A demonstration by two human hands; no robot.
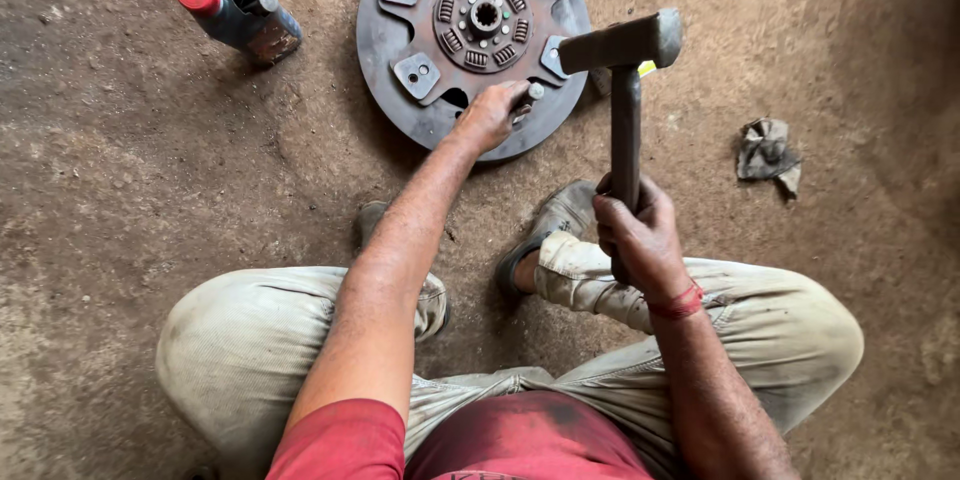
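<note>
Squatted on a dirt floor (150, 190), clutch disc (400, 60) flat on the ground ahead of the feet. Left hand (488, 115) on the disc's near rim, grip closed around a small metal punch (533, 93) stood against it. Right hand (640, 230) wrapped tight low on the handle of a hammer (625, 50), head raised above the disc's right edge. Judged heavy and stiff, that disc: steel plate with riveted pads, unlikely to shift under blows; best gripped at the rim. Hammer likely top-heavy. Punch thin, probably prone to slip, fingers close to the strike line. Jack (240, 15) lying well apart at the left, crumpled rag (768, 152) at the right. Open floor on all sides, knees crowding the swing.
</note>
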